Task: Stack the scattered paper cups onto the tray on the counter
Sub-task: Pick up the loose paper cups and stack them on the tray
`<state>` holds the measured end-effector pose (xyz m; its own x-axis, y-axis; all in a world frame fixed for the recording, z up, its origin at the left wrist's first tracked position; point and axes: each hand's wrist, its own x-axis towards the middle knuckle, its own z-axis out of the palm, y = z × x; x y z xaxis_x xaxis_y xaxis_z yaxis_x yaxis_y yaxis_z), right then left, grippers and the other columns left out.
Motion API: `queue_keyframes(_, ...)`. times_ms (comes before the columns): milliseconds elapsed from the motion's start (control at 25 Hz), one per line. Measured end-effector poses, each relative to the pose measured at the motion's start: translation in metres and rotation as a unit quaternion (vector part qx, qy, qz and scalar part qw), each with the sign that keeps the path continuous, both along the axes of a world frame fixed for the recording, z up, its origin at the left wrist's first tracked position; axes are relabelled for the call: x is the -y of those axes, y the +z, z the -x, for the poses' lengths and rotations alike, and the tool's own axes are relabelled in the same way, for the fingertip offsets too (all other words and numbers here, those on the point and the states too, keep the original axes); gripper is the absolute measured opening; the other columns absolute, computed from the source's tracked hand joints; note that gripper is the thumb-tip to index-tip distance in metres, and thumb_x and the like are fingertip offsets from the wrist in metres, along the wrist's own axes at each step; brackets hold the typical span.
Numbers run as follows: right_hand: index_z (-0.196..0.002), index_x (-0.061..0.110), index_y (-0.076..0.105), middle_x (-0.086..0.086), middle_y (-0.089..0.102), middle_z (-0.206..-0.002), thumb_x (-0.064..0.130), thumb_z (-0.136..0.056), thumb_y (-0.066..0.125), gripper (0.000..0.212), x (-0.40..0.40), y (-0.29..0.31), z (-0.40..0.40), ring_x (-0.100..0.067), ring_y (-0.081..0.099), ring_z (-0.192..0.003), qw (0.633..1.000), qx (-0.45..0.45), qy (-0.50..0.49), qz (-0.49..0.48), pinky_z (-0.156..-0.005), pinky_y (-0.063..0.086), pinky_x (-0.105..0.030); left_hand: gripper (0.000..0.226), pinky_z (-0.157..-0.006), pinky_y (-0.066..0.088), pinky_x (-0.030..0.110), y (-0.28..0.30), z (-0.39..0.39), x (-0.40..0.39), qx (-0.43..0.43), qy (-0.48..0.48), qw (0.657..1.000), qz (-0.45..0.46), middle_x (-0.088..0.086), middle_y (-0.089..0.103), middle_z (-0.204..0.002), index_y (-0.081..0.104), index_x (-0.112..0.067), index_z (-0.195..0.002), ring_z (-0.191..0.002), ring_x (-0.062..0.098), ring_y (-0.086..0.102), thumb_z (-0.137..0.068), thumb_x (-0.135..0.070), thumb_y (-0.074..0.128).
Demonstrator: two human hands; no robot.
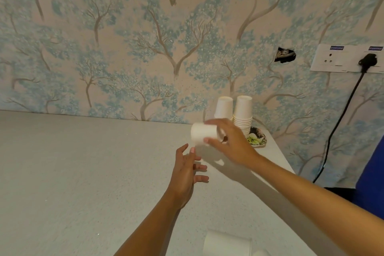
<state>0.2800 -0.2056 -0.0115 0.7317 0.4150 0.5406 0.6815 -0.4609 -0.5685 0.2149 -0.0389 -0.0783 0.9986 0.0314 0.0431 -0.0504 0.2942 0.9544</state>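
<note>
Above the bench (83, 172), the right hand (232, 143) fingers (209, 141) grip a paper cup (202, 133); the left hand (187, 172) is open, empty. Next, I think: flip it onto the tall stack (242, 114) on the tray (258, 138).

I see one white paper cup (202, 133) held sideways above the counter; two upside-down cup stacks (242, 115) stand on the floral tray (258, 138) by the wall; another cup (227, 244) lies on its side nearest me.

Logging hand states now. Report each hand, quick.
Left hand: open, fingers spread, holding nothing.
Right hand: closed on a paper cup, carried sideways above the counter.
</note>
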Motion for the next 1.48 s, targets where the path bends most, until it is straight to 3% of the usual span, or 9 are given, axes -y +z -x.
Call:
queue_keyframes(120,-0.123,0.027,0.041,0.003,0.055,-0.113,0.042,-0.085,0.072,0.051,0.014,0.050,-0.035,-0.017,0.058,-0.095,0.993,0.015,-0.108,-0.038,-0.070,0.049,-0.025,0.065,-0.069,0.057,0.038,0.001,-0.001,-0.001,-0.005,-0.007,1.000,-0.005,0.016,0.052,-0.120,0.035,-0.036,-0.140,-0.098,0.034,0.063,-0.082,-0.060,0.053)
queue_keyframes(320,-0.128,0.012,0.044,-0.015,0.056,-0.124,0.042,-0.087,0.070,0.057,0.021,0.104,-0.094,-0.032,0.051,-0.112,0.979,0.053,-0.197,-0.002,-0.084,0.046,-0.036,0.060,-0.070,0.057,0.037,-0.003,-0.001,0.001,0.017,-0.018,0.999,-0.030,0.016,0.053,-0.120,0.037,-0.035,-0.139,-0.098,0.035,0.063,-0.085,-0.056,0.052)
queue_keyframes(640,-0.136,0.012,0.045,-0.016,0.054,-0.130,0.046,-0.092,0.062,0.058,0.019,0.084,-0.120,-0.033,0.039,-0.127,0.964,0.023,-0.240,0.111,-0.098,0.036,-0.041,0.056,-0.074,0.059,0.039,-0.004,0.000,0.001,0.022,-0.017,0.998,-0.049,0.016,0.055,-0.117,0.042,-0.031,-0.137,-0.095,0.033,0.063,-0.087,-0.054,0.050)
queue_keyframes(800,-0.131,0.011,0.051,-0.014,0.053,-0.127,0.045,-0.093,0.060,0.052,0.030,0.080,-0.100,-0.031,0.042,-0.123,0.966,0.046,-0.241,0.086,-0.098,0.033,-0.037,0.047,-0.073,0.058,0.035,0.000,0.004,0.003,0.015,-0.027,0.998,-0.054,0.018,0.055,-0.114,0.047,-0.022,-0.133,-0.092,0.030,0.062,-0.093,-0.047,0.050)
queue_keyframes(920,-0.127,0.010,0.053,-0.013,0.053,-0.123,0.042,-0.095,0.060,0.046,0.035,0.074,-0.077,-0.030,0.042,-0.121,0.973,0.030,-0.228,0.017,-0.097,0.036,-0.035,0.044,-0.074,0.057,0.028,0.002,0.009,0.004,0.006,-0.037,0.993,-0.110,0.017,0.057,-0.111,0.053,-0.020,-0.126,-0.091,0.026,0.062,-0.093,-0.048,0.050)
queue_keyframes(1040,-0.124,0.009,0.054,-0.013,0.054,-0.121,0.038,-0.095,0.060,0.041,0.031,0.066,-0.053,-0.029,0.045,-0.118,0.974,-0.003,-0.225,-0.029,-0.099,0.041,-0.040,0.059,-0.081,0.051,0.020,0.010,0.017,0.005,-0.020,-0.080,0.971,-0.226,0.002,0.061,-0.113,0.049,-0.025,-0.128,-0.098,0.013,0.063,-0.085,-0.065,0.046)
queue_keyframes(1200,-0.122,0.009,0.055,-0.010,0.054,-0.122,0.034,-0.096,0.060,0.037,0.025,0.062,-0.013,-0.028,0.048,-0.115,0.980,-0.038,-0.188,-0.052,-0.098,0.042,-0.041,0.066,-0.107,0.038,0.038,0.017,0.026,0.003,-0.050,-0.120,0.930,-0.343,-0.002,0.049,-0.138,0.038,-0.024,-0.140,-0.122,0.016,0.051,-0.091,-0.068,0.040)
queue_keyframes(1360,-0.119,0.016,0.059,-0.007,0.050,-0.127,0.036,-0.094,0.063,0.032,0.024,0.058,0.041,-0.022,0.051,-0.111,0.979,-0.097,-0.168,-0.065,-0.086,0.042,-0.028,0.075,-0.108,0.036,0.041,0.035,0.046,0.004,-0.076,-0.152,0.883,-0.437,0.002,0.042,-0.147,0.030,-0.024,-0.146,-0.130,0.023,0.045,-0.089,-0.072,0.038)
queue_keyframes(1480,-0.114,0.023,0.061,-0.002,0.051,-0.128,0.041,-0.092,0.064,0.028,0.030,0.059,0.088,-0.017,0.055,-0.107,0.978,-0.152,-0.135,-0.040,-0.074,0.037,-0.019,0.082,-0.109,0.035,0.043,0.049,0.067,-0.001,-0.103,-0.174,0.869,-0.451,0.006,0.038,-0.152,0.023,-0.026,-0.149,-0.132,0.026,0.044,-0.086,-0.077,0.037)
